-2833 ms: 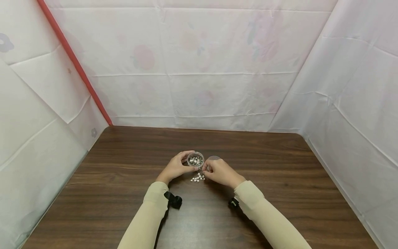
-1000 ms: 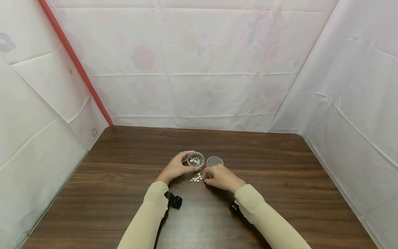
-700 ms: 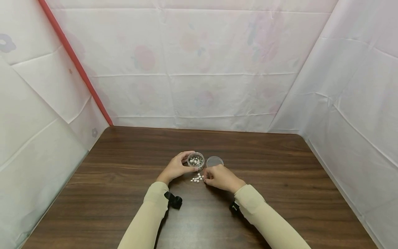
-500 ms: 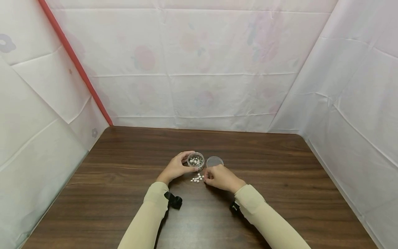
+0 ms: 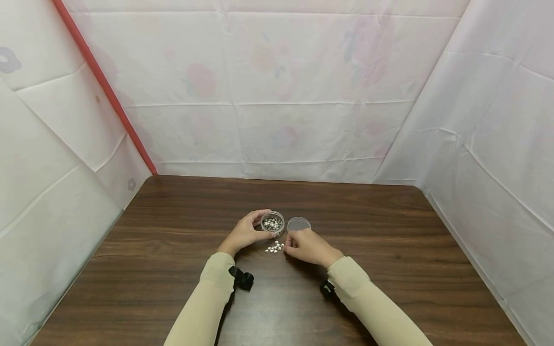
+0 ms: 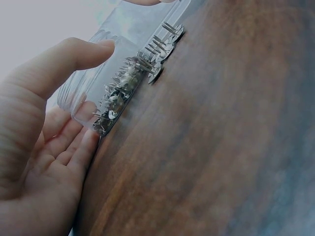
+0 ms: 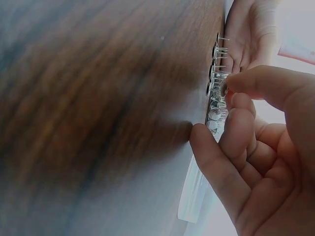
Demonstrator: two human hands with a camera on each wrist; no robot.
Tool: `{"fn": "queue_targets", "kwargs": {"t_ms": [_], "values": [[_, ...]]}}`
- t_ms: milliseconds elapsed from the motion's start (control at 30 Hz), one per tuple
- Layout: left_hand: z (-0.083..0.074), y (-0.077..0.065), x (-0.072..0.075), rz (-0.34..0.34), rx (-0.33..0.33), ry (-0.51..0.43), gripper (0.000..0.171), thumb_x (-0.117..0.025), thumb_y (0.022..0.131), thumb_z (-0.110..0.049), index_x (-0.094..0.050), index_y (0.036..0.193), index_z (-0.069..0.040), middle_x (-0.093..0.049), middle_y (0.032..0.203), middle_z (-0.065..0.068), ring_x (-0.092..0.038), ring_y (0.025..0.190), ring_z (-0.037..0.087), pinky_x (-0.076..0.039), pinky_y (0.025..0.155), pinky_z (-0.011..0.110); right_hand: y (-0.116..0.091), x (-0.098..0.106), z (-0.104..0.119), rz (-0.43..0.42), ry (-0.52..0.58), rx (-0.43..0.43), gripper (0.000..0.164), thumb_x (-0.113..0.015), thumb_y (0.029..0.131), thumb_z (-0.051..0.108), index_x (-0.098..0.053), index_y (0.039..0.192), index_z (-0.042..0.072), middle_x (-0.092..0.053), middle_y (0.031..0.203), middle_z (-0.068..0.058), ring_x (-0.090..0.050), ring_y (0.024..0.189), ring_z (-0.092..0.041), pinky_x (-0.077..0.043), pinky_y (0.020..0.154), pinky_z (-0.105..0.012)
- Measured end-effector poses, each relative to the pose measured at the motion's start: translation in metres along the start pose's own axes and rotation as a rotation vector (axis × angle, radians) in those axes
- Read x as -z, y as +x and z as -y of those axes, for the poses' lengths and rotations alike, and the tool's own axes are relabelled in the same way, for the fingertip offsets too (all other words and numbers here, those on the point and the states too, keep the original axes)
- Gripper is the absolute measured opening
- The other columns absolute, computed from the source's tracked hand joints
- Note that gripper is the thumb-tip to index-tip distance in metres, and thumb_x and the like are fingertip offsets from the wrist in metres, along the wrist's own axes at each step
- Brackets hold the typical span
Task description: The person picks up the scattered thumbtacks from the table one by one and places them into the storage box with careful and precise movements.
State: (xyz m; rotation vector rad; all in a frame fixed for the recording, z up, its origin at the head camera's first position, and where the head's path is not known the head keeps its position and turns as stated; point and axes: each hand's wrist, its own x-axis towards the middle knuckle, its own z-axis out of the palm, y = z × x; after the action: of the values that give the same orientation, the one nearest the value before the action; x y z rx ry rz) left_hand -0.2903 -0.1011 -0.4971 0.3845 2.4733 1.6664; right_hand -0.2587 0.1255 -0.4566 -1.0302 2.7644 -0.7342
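Observation:
My left hand [image 5: 245, 233] holds a clear round jar [image 5: 280, 234] on the table, thumb on the near side and fingers around the far side. Silver thumbtacks fill part of the jar, as the left wrist view shows through its wall [image 6: 123, 61]. A small group of loose thumbtacks [image 5: 274, 248] lies in front of the jar, several with points up. Just right of them is my right hand [image 5: 309, 246]. In the right wrist view its thumb and finger pinch one thumbtack [image 7: 224, 88], while another fingertip touches the tabletop.
A clear round lid [image 5: 298, 222] lies right of the jar, partly behind my right hand. The brown wooden table [image 5: 173, 288] is bordered by pale cloth [image 5: 268, 134] at the back and sides. Black wrist cameras [image 5: 242, 278] sit under both forearms.
My right hand has come down from over the lid to beside the loose thumbtacks, uncovering most of the lid. Over the last half second it barely moves. The left hand and jar stay put.

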Motion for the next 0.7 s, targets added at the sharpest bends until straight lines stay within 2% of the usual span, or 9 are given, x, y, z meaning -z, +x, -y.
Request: {"fn": "queue_targets", "kwargs": {"t_ms": [367, 700], "values": [[0.0002, 0.0003, -0.0001, 0.005, 0.002, 0.006, 0.074, -0.082, 0.068, -0.038, -0.049, 0.133, -0.027, -0.046, 0.134, -0.005, -0.045, 0.118, 0.017, -0.043, 0.1, 0.047, 0.002, -0.0006, -0.0054, -0.023, 0.042, 0.008, 0.008, -0.06, 0.088, 0.018, -0.059, 0.08, 0.02, -0.056, 0.061, 0.01, -0.047, 0.05, -0.001, -0.043, 0.046, -0.019], [-0.0011, -0.0003, -0.0001, 0.007, 0.011, -0.011, 0.074, -0.083, 0.066, -0.041, -0.049, 0.132, -0.029, -0.047, 0.133, -0.004, -0.047, 0.116, 0.016, -0.046, 0.097, 0.046, 0.0042, 0.0005, -0.0061, -0.164, 0.082, 0.033, 0.005, -0.063, 0.089, 0.02, -0.062, 0.084, 0.017, -0.057, 0.059, 0.01, -0.048, 0.049, 0.0, -0.044, 0.044, -0.02]]}}
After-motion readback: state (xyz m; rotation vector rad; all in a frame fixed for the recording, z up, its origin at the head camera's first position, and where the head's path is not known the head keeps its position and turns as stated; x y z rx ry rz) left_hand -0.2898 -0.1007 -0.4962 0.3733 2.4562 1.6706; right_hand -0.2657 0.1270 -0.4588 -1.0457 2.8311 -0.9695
